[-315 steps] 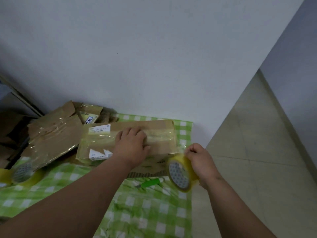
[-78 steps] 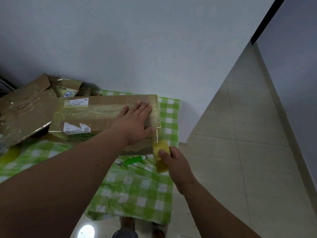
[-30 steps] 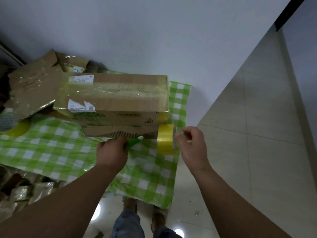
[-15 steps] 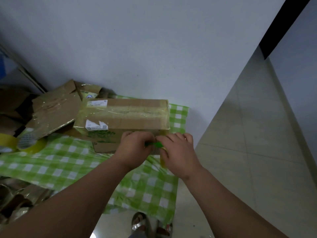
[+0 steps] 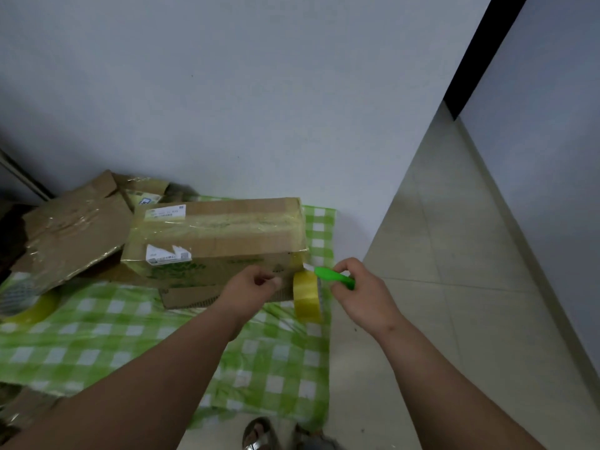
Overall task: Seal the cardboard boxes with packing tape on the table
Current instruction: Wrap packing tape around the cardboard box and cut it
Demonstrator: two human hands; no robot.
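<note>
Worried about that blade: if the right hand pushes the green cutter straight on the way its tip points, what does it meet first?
Probably the strip of tape stretched between the tape roll and the cardboard box; the green cutter in the right hand points up-left at it. Depth is uncertain.

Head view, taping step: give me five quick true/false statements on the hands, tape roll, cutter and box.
1. The right hand holds a green plastic cutter. True.
2. The yellow packing tape roll lies flat on top of the taped brown cardboard box. False: it stands on edge by the box's right end.
3. The left hand grips the tape roll. False: its fingers are curled beside the roll and do not hold it.
4. The green-and-white checked tablecloth is under the box. True.
5. A second tape roll lies at far left. True.
</note>
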